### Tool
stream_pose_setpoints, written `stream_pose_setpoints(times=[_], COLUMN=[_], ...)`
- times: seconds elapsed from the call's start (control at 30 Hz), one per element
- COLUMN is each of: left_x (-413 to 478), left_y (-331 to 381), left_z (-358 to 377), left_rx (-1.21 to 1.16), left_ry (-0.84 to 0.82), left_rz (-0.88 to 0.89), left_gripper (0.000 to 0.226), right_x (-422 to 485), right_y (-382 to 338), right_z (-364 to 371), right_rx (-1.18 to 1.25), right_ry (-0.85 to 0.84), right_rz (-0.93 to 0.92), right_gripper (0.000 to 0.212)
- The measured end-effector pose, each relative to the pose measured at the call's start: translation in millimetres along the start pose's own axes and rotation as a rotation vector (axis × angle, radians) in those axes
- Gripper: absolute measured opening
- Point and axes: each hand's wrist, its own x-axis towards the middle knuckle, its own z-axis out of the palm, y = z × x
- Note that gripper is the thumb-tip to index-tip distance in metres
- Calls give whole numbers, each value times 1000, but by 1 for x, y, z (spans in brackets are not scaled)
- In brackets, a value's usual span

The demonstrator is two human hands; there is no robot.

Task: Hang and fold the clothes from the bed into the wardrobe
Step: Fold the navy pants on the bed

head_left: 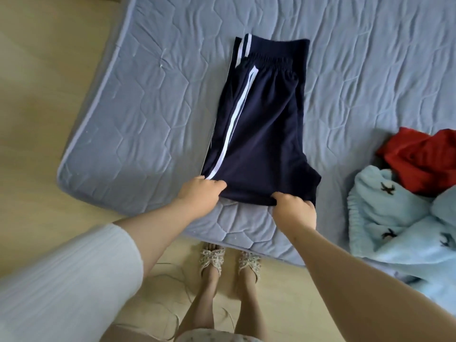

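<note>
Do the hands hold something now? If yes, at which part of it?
Both hands hold the navy striped garment by its near edge: the left hand at the corner beside the white stripe, the right hand near the other corner.

Bright, soft, even daylight with faint shadows; wide-angle lens bends the edges; slightly soft focus throughout.

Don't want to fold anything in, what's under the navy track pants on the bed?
The navy track pants lie on the blue quilted mattress, visible all around them. Left hand and right hand grip the near edge. Anything directly beneath is covered.
</note>
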Motion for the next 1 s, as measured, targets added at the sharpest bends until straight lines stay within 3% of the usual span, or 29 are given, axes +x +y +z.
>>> stream_pose_setpoints(times=[0.1, 0.27, 0.37, 0.53, 0.6, 0.7, 0.83, 0.93, 1.0], left_x=[-21, -75, -107, -146, -145, -123, -76, -39, -13], left_y=[-2, 12, 20, 24, 24, 20, 6, -3, -5], left_z=[-27, -60, -72, -83, -85, -91, -121, -145, -156], left_rx=[-100, -139, -189, -464, -438, -347, -264, -225, -174], left_ry=[-179, -357, -488, -737, -657, -462, -155, 130, 370], left_rz=[-19, -1, 34, -21, -4, 30, -13, -72, -73], left_gripper=[36, 23, 23, 10, 13, 21, 15, 21, 25], right_x=[-27, -81, -109, -158, -160, -139, -86, -44, -17], right_y=[-7, -14, -16, -17, -11, 0, 3, 1, -2], right_z=[-19, -44, -52, -67, -64, -62, -88, -113, -124], right_rx=[37, 104, 39, 94, 68, 125, 58, 68, 127], right_ry=[-81, -292, -443, -577, -573, -416, 48, 415, 515], right_rz=[41, 101, 39, 25, -2, 43, 1, 18, 84], right_gripper=[38, 43, 42, 37, 37, 40, 15, 15, 16])
